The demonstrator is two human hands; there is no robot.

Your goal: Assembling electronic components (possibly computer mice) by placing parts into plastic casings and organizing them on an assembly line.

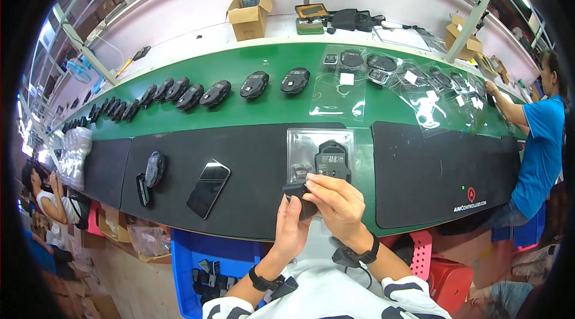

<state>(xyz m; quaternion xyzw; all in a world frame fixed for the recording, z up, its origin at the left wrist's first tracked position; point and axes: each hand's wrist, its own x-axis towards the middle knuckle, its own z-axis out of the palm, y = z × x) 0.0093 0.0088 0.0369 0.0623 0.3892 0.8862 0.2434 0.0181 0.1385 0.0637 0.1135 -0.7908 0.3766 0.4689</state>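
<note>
Left hand (291,227) and right hand (337,204) clasp 1 black part (294,189), apparently plastic, by the clear blister tray (299,132); red logo (471,194) and white lettering (470,206) mark the right mat (428,169); smartphone (208,188) lies left

The small black plastic block (293,189) you hold looks matt. Before you, the clear rectangular plastic tray (301,143) shines, the black rectangular glass-faced phone (208,189) is glossy, the long green desk (257,112) smooth with a soft sheen, the square-sided brown cardboard box (247,26) dull.
</note>
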